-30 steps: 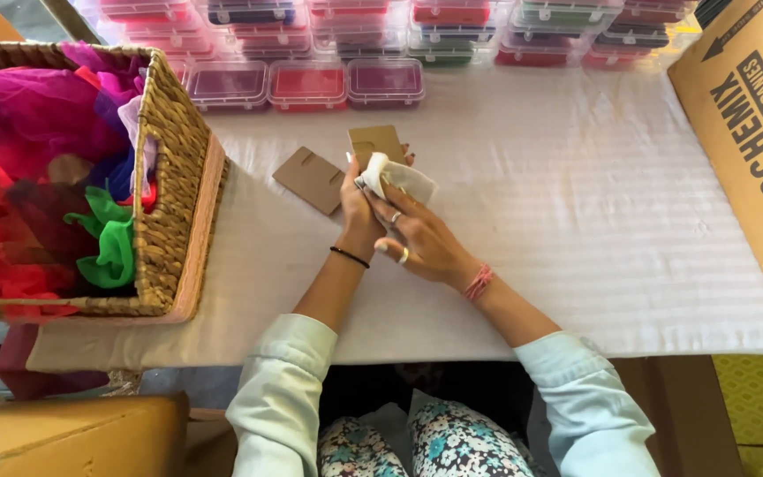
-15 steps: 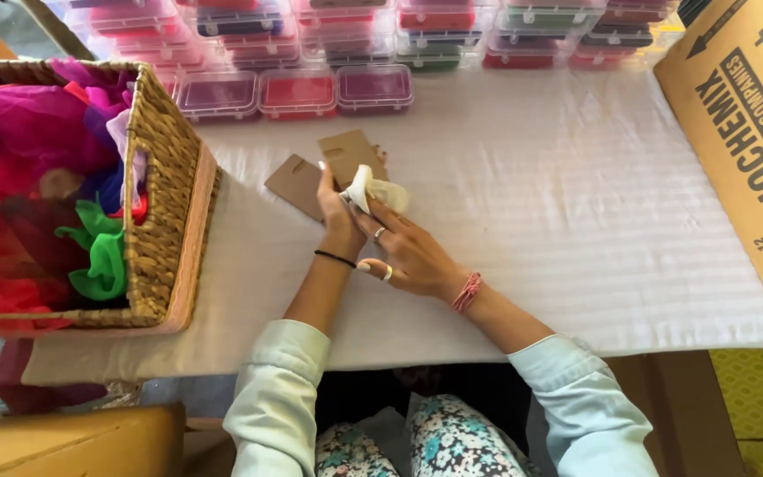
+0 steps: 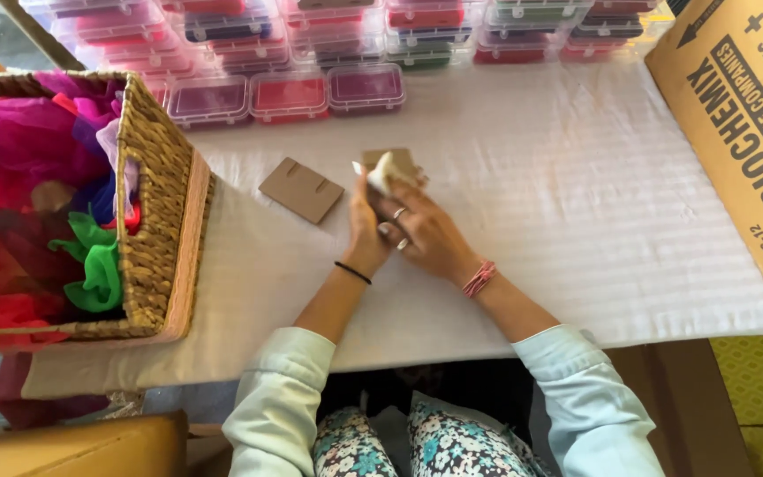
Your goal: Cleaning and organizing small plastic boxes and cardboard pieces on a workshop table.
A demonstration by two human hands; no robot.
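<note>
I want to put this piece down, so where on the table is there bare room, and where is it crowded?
The widest bare patch of white table cover lies between the right hand and the big cardboard box. A smaller strip runs along the near edge, beside the wicker basket. The far edge is crowded with rows of small plastic boxes, and a cardboard card lies by the left hand.

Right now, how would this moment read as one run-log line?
left hand: holds small white fabric piece | right hand: touching it | flat brown cardboard card: on white-covered table | woven wicker basket: left
</note>
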